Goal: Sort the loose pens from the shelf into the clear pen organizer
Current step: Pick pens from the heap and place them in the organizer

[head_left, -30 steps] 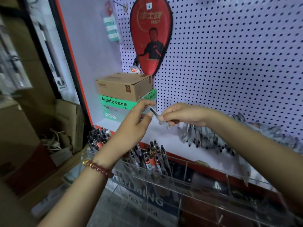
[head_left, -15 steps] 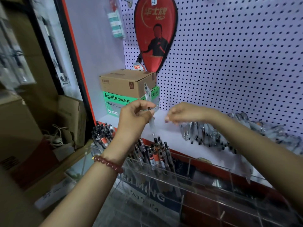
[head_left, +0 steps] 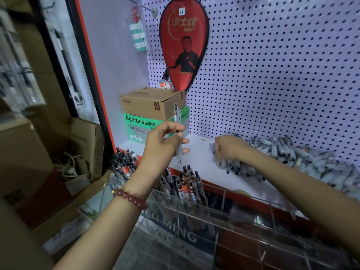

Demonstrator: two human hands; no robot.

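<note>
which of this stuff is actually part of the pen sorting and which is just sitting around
Part of the job:
- pen, tip down, gripped by the left hand
- right hand at the loose pens
- clear pen organizer with sorted pens standing in it

Just there:
- brown cardboard box
- green Agnite box
- red paddle cover
- pegboard

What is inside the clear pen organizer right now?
Upright pens stand in two clusters at the far left of the clear pen organizer. The compartments to the right show none. The left arm covers the part between the clusters.
</note>
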